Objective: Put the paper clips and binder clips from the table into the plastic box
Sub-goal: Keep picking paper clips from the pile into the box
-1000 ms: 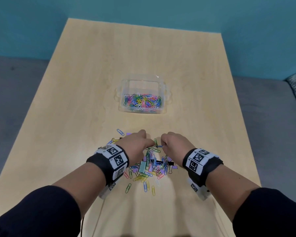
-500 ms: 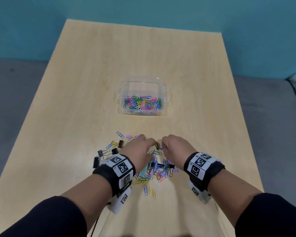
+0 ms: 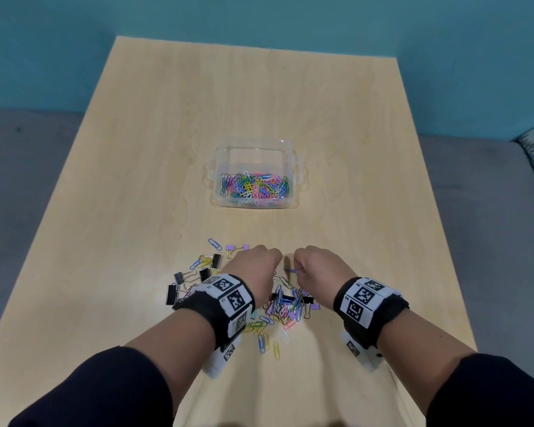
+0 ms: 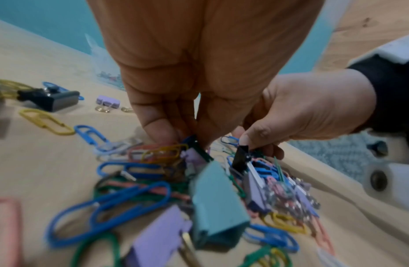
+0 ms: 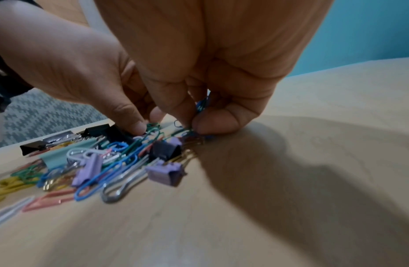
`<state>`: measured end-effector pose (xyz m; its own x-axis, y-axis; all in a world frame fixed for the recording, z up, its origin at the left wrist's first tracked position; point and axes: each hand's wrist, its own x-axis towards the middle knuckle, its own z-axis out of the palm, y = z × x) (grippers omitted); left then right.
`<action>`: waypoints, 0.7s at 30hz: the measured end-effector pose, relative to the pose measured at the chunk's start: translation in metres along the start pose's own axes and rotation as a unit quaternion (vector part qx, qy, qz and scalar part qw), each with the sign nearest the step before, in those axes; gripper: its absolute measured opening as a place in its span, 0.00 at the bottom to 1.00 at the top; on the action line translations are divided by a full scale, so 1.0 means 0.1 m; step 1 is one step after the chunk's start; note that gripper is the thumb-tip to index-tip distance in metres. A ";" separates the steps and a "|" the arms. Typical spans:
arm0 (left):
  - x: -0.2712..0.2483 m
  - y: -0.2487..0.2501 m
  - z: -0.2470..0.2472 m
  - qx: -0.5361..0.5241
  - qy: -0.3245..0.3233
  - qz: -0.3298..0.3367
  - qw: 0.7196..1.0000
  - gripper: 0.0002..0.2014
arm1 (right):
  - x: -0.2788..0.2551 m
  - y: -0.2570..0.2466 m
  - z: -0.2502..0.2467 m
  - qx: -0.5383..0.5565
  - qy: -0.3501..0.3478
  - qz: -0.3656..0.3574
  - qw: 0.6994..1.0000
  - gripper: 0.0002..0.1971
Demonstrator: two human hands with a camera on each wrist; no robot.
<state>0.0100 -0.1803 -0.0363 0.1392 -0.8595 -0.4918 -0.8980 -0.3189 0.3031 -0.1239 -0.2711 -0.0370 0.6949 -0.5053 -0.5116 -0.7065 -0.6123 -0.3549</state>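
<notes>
Paper clips (image 3: 282,306), looped coloured wire, pinched by each hand (image 3: 318,266).

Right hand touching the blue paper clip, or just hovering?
Touching. The right wrist view shows the right hand with thumb and fingertips pinching the blue wire paper clip; no gap shows.

left hand (image 3: 253,268) drawn slightly nearer | black binder clips (image 3: 182,286) uncovered beside its wrist
</notes>
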 end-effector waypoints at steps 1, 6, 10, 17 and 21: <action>0.02 -0.01 -0.02 -0.005 -0.002 -0.007 1.000 0.11 | 0.00 0.01 -0.01 0.012 0.002 0.003 1.000 0.05; 0.03 -0.11 -0.13 -0.092 0.004 -0.047 0.995 0.05 | -0.01 0.06 -0.11 0.107 0.026 0.048 0.993 0.05; 0.03 -0.27 -0.30 -0.400 0.049 -0.135 0.905 0.06 | 0.07 0.03 -0.28 0.239 0.048 0.081 0.966 0.04; 0.27 -0.56 -0.99 -0.530 0.172 -0.146 0.817 0.12 | 0.50 -0.25 -0.90 0.310 0.104 0.052 0.943 0.07; 0.45 -0.59 -1.26 -0.519 0.235 -0.162 0.806 0.11 | 0.79 -0.46 -1.17 0.219 0.142 0.029 0.965 0.06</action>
<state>0.1223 -0.2505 0.0267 0.6576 -0.6422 -0.3940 0.0168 -0.5103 0.8598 -0.0214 -0.3539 0.0301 0.6177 -0.7147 -0.3280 -0.6912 -0.2945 -0.6600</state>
